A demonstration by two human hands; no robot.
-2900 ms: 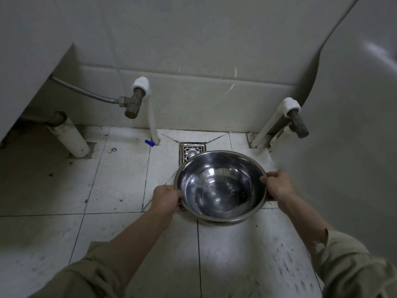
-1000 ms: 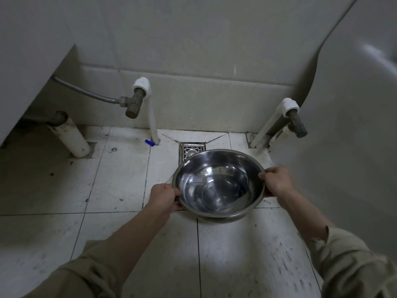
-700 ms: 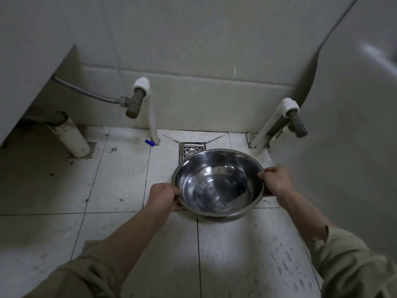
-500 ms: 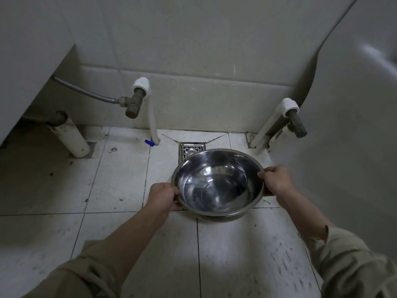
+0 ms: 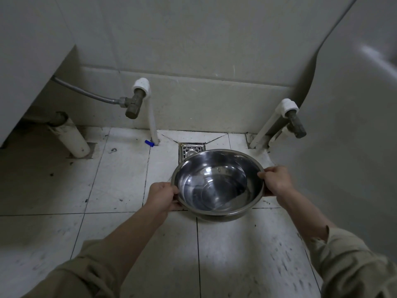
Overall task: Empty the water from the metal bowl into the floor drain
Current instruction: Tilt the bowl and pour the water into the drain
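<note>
Metal bowl (image 5: 217, 183): shiny steel, round, shallow water inside, tilted slightly, between both hands.
Left hand (image 5: 162, 195): closed on the rim.
Right hand (image 5: 276, 180): closed on the opposite rim.
Floor drain (image 5: 191, 150): just beyond the hands.

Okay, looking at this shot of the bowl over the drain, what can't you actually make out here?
All from the head view:
- Floor drain: only its far part shows; the metal bowl covers the rest.
- Fingers of the left hand and right hand: those under the bowl's rim are hidden.
- Water: reflections make its depth unreadable.
- Small blue object beside the white pipe: too small to identify.
- White fixtures either side: cut off by the frame edges.
</note>
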